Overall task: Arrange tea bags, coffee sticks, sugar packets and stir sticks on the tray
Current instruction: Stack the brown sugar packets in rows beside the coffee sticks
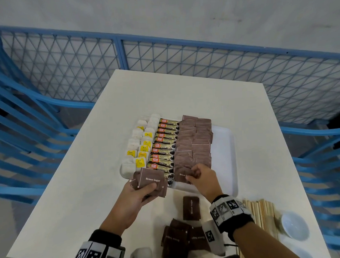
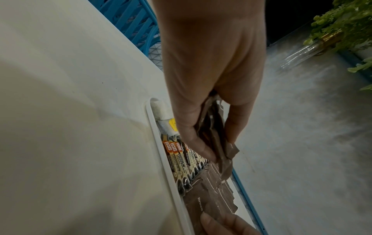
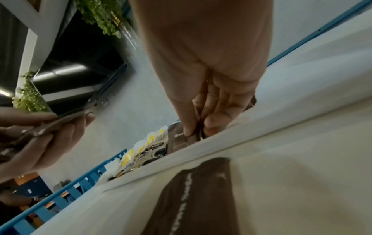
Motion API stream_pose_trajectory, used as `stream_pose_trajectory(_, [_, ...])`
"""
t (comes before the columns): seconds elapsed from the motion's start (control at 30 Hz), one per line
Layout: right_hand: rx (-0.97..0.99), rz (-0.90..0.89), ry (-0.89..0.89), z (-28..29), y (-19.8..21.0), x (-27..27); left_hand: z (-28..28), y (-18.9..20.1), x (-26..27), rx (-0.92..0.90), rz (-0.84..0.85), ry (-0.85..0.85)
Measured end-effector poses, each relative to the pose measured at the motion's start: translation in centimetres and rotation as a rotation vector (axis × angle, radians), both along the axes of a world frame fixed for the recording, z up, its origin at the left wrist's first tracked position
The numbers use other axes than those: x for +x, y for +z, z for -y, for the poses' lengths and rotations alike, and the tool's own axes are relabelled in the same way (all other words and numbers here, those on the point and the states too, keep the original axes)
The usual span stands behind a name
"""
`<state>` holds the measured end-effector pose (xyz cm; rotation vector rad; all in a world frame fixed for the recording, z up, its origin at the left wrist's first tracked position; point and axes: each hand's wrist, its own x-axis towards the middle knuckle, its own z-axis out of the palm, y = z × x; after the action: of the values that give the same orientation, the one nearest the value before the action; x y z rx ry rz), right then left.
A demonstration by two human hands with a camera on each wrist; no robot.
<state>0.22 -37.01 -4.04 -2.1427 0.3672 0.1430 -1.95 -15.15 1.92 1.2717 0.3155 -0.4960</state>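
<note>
A white tray [image 1: 224,146] on the table holds tea bags [image 1: 140,145] at its left, coffee sticks [image 1: 165,146] in the middle and rows of brown sugar packets [image 1: 195,141] to their right. My left hand [image 1: 138,192] grips a small stack of brown sugar packets [image 1: 152,180] just in front of the tray's near left corner. My right hand [image 1: 198,176] pinches one brown sugar packet [image 1: 182,175] at the near end of the sugar rows, inside the tray. In the right wrist view the thumb and fingers [image 3: 188,125] pinch that packet [image 3: 181,139] at the tray rim.
Loose brown sugar packets [image 1: 191,208] lie on the table near me, with a pile [image 1: 181,239] further back toward my body. Wooden stir sticks [image 1: 262,212] and a small white bowl [image 1: 295,226] sit at the near right. Blue mesh railing [image 1: 162,55] surrounds the table.
</note>
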Motion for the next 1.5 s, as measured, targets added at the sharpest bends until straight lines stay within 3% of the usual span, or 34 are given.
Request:
stream_pose_trajectory(0.23, [-0.069, 0.102, -0.008, -0.9, 1.0, -0.4, 0.2, -0.2, 0.0, 0.026, 0.01, 0.011])
stream_pose_trajectory(0.47, [0.412, -0.045, 0.239, -3.5, 5.0, -1.5, 0.6, -0.3, 0.0, 0.057, 0.044, -0.034])
stream_pose_trajectory(0.53, [0.467, -0.051, 0.295, -3.9, 5.0, -1.6, 0.6, -0.3, 0.0, 0.065, 0.06, -0.053])
stream_pose_trajectory(0.77, [0.525, -0.071, 0.233, -3.6, 4.6, -1.5, 0.4, -0.1, -0.1, 0.052, 0.069, -0.076])
stream_pose_trajectory(0.9, [0.633, -0.06, 0.112, -2.6, 4.6, -1.4, 0.4, -0.4, 0.0, 0.05, 0.07, -0.035])
stream_pose_trajectory(1.0, [0.575, -0.047, 0.008, -1.4, 4.2, -1.2, 0.3, -0.7, 0.1, 0.036, 0.067, 0.0])
stream_pose_trajectory(1.23, [0.074, -0.025, 0.057, -0.2, 1.9, -1.3, 0.2, -0.9, 0.1, 0.027, 0.075, 0.047])
stream_pose_trajectory(1.5, [-0.047, -0.018, 0.001, -0.8, 0.4, -1.1, 0.3, -0.8, 0.2, 0.028, 0.074, 0.047])
